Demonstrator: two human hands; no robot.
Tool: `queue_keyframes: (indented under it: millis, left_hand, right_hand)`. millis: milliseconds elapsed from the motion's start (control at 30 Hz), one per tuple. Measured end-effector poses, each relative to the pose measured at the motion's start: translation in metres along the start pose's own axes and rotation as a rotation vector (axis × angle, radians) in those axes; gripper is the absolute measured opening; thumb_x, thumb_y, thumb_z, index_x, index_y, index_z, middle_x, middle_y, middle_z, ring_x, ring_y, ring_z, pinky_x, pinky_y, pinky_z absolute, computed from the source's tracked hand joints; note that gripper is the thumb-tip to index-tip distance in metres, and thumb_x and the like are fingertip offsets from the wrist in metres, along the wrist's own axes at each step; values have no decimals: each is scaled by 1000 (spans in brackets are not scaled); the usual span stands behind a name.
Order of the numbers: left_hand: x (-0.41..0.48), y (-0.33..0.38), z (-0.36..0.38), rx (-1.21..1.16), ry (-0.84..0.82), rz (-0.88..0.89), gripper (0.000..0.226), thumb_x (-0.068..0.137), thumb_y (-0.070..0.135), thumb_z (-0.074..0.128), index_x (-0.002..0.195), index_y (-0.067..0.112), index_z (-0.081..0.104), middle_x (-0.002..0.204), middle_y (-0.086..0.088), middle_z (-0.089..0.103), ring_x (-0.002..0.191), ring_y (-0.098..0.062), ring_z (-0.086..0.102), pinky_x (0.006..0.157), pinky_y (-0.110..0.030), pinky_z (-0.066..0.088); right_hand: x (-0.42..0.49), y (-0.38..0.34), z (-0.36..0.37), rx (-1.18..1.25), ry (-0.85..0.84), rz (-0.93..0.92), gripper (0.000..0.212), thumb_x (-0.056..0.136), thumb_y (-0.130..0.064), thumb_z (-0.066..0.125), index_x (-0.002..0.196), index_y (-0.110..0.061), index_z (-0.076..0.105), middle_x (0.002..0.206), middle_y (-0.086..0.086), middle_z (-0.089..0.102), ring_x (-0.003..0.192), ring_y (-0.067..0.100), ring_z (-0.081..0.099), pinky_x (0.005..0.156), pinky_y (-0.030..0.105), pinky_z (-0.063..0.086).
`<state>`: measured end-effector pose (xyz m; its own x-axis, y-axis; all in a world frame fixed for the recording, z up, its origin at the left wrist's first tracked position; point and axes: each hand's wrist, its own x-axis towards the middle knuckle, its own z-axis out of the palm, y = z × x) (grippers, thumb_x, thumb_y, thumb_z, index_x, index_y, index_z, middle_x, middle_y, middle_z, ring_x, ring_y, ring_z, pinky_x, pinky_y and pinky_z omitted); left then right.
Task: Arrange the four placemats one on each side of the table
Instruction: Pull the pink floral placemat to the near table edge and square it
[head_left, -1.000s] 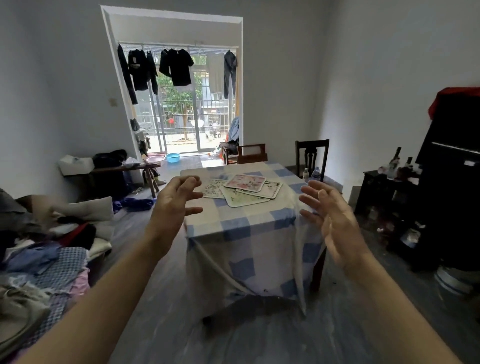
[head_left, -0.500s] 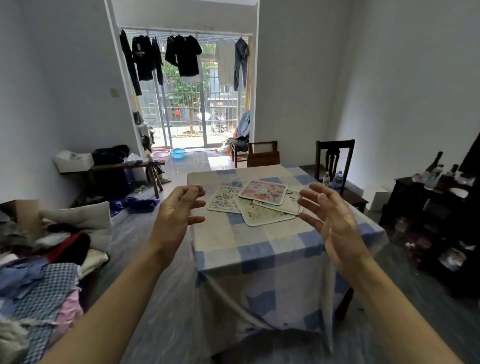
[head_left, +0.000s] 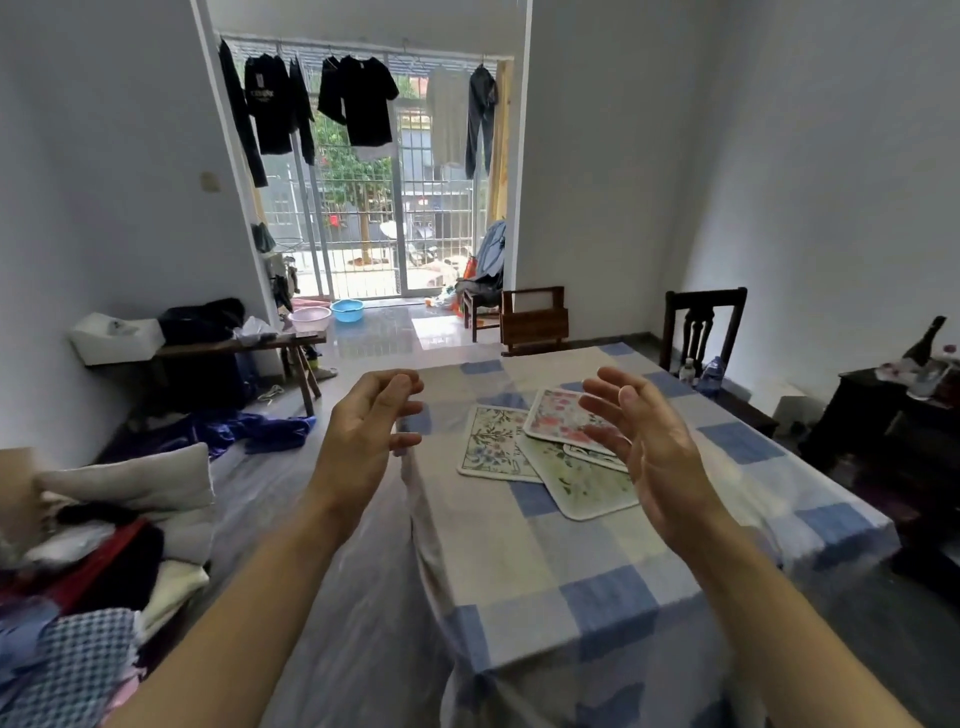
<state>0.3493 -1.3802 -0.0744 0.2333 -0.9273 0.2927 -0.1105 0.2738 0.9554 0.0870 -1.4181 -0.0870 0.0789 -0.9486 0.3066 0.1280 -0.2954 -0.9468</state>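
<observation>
Several floral placemats lie overlapped in a loose pile at the middle of the table, which wears a blue and cream checked cloth. A pink-flowered mat tops the pile, a blue-flowered one lies to its left, a green-flowered one lies nearest me, and a fourth is mostly hidden beneath. My left hand hovers past the table's left edge, fingers curled and apart, holding nothing. My right hand hovers above the pile's right side, palm turned inward, fingers spread, touching no mat.
A dark wooden chair with two bottles stands at the table's far right, another chair at the far end. A dark cabinet is at the right. Piled clothes and pillows fill the left; a bench stands by the balcony door.
I have stepped closer to the table, so it fills more of the view. Both hands stay raised and empty, now over the table's near half.
</observation>
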Motion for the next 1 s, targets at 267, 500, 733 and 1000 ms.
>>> queue_keyframes:
  millis: [267, 500, 733, 1000]
  left_hand:
    - [149, -73, -28, 43, -85, -10, 34, 97, 42, 44, 117, 20, 60, 120, 0, 64, 111, -18, 61, 88, -41, 56]
    - [296, -96, -35, 72, -184, 15, 30, 99, 39, 41, 115, 21, 59, 122, -1, 63, 113, -20, 60, 90, -43, 55]
    - [421, -157, -37, 29, -273, -16, 27, 102, 35, 40, 114, 22, 59, 120, 3, 64, 110, -18, 62, 86, -38, 57]
    - [573, -224, -82, -20, -420, 11, 29, 102, 38, 40, 116, 21, 59, 117, 3, 65, 105, -17, 65, 76, -26, 57]
  right_hand:
    - [122, 81, 55, 47, 101, -11, 45, 89, -46, 50, 128, -24, 59, 128, 0, 64, 120, 15, 60, 105, 48, 46]
    - [238, 108, 90, 34, 180, -50, 52, 84, -56, 55, 127, -27, 59, 128, -2, 64, 121, 13, 60, 104, 45, 46]
    - [324, 156, 127, -29, 287, -39, 48, 88, -50, 52, 127, -23, 59, 126, -1, 66, 120, 12, 60, 103, 43, 47]
    - [438, 209, 207, -148, 399, -11, 50, 88, -54, 51, 128, -25, 57, 127, -4, 65, 120, 12, 60, 105, 44, 46]
